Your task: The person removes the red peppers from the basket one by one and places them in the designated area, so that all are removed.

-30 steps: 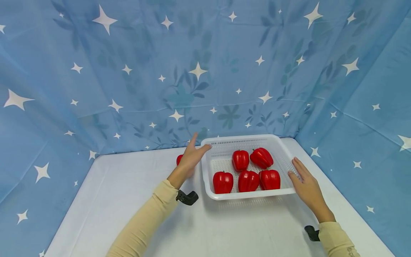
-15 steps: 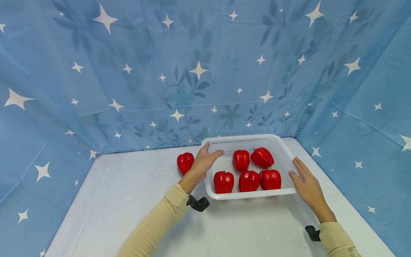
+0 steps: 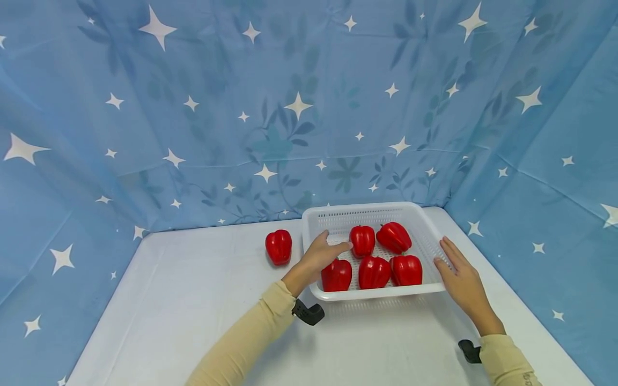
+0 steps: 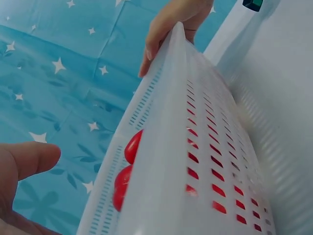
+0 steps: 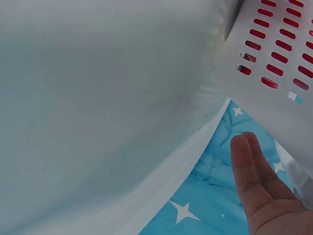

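Note:
In the head view, a white perforated plastic basket [image 3: 367, 294] holds several red bell peppers [image 3: 374, 272]. My left hand [image 3: 316, 257] is over the basket's left side, thumb and index finger spread, partly covering the front-left bell pepper [image 3: 336, 276]. In the left wrist view its thumb [image 4: 34, 159] stands apart from the basket wall. My right hand [image 3: 463, 281] rests at the basket's right rim with fingers extended; the right wrist view shows straight fingers [image 5: 244, 171] beside the wall [image 5: 274, 105]. Another bell pepper [image 3: 278, 247] stands on the table, left of the basket.
The table has a white cover [image 3: 193, 300]. Blue star-patterned curtains [image 3: 217, 134] hang along its back and sides. A black wrist device [image 3: 309, 312] sits on the left wrist, another black device [image 3: 469, 351] on the right.
My left hand has moved right and nearer, from beside the lone bell pepper to over the basket's left side, uncovering that pepper. The right hand stays at the rim.

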Tool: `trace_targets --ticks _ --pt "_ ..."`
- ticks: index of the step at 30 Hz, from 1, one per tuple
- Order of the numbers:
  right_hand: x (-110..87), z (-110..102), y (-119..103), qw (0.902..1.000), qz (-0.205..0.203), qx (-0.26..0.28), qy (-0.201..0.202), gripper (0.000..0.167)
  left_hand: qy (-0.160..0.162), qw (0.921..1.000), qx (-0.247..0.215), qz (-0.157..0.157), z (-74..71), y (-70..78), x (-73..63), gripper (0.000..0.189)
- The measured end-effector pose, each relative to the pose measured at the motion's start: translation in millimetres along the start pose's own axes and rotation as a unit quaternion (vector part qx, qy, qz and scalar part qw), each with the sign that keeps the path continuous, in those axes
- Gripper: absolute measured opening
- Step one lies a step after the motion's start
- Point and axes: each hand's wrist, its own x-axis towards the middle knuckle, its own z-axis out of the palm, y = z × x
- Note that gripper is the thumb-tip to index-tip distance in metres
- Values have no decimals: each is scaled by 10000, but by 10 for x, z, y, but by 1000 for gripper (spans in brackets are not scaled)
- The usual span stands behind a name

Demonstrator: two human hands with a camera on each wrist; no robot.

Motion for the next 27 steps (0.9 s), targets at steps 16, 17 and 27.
trace_targets --ticks 16,17,27 --pt "-31 4 -36 10000 12 -12 10 63 -568 9931 1024 19 130 -123 57 82" --pt "-34 6 -35 10000 16 -14 11 63 -598 9921 1099 48 141 -133 57 80" --pt "-16 13 -17 10000 -40 -53 73 63 -668 9870 1431 306 218 -168 55 65"
